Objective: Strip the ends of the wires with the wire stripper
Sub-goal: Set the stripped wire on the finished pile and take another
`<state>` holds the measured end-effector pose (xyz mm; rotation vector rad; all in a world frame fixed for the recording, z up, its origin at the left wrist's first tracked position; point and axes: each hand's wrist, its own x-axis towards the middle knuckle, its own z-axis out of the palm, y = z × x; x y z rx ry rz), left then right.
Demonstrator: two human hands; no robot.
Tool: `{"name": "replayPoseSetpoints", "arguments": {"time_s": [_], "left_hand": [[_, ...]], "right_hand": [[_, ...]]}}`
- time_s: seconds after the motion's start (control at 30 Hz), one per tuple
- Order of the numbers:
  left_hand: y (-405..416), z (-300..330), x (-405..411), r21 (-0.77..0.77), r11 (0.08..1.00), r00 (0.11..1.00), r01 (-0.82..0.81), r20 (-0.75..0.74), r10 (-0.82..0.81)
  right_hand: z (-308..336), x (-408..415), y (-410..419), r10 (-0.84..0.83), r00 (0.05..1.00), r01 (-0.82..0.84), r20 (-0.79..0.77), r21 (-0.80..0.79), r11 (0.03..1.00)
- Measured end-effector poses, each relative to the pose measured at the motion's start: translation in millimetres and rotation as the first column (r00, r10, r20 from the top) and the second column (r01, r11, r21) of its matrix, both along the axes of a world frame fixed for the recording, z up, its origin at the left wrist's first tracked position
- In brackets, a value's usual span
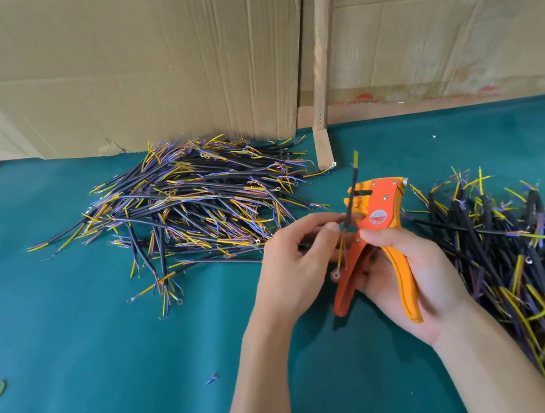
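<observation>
Orange and hinged, the wire stripper (pixel 372 229) sits upright in the right hand (pixel 416 278), whose grip curls round its handles above the green bench (pixel 112 357). The left hand (pixel 291 268) pinches a black wire (pixel 348 205) standing beside the tool's head, yellow core at each end. Wire piles lie left (pixel 190 208) and right (pixel 511 248).

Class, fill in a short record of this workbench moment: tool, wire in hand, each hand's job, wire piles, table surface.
Tool: orange wire stripper, handles spread
Wire in hand: black sheathed wire, yellow core at its top, roughly upright beside the stripper head
Left hand: pinches the wire
Right hand: grips the stripper handles
Piles: left wire heap; right wire heap
Surface: teal cloth table
</observation>
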<state>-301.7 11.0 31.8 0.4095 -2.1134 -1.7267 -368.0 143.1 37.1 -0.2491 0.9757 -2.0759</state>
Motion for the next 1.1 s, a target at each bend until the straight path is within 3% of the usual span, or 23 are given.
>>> {"name": "replayPoseSetpoints", "arguments": {"time_s": [0.07,0.2,0.37,0.67,0.73,0.83,0.93,1.03,1.1], "left_hand": [[-2,-3,0,-0.039,0.998,0.998,-0.051,0.021,0.052],[-7,-4,3,-0.304,0.939,0.987,-0.159,-0.046,0.152],[-5,0,2,-0.407,0.876,0.965,-0.259,-0.159,0.211],[-4,8,1,-0.288,0.806,0.835,-0.517,-0.374,0.403],[-5,5,-1,-0.328,0.814,0.858,-0.48,-0.367,0.358],[-1,1,-4,-0.386,0.857,0.935,-0.341,-0.236,0.265],[-3,0,-4,-0.296,0.907,0.951,-0.299,-0.166,0.259],[-8,5,-2,0.024,0.974,0.964,-0.225,-0.142,0.226],[-11,7,1,0.175,0.971,0.973,-0.164,-0.134,0.189]], "right_hand": [[1,-2,1,-0.033,0.999,0.033,0.001,0.017,0.999],[1,-7,5,-0.093,0.996,0.092,0.015,0.006,0.996],[0,-10,9,-0.09,0.995,0.093,0.036,-0.08,0.993],[4,-10,10,-0.085,0.996,0.089,0.034,-0.138,0.986],[6,-9,9,-0.017,0.999,0.022,0.029,-0.163,0.986],[7,-6,8,0.101,0.995,-0.101,-0.007,-0.211,0.972],[4,-4,10,0.19,0.981,-0.195,-0.045,-0.243,0.95],[4,-4,11,0.293,0.955,-0.297,-0.051,-0.25,0.922],[4,-4,12,0.366,0.929,-0.368,-0.053,-0.245,0.897]]}}
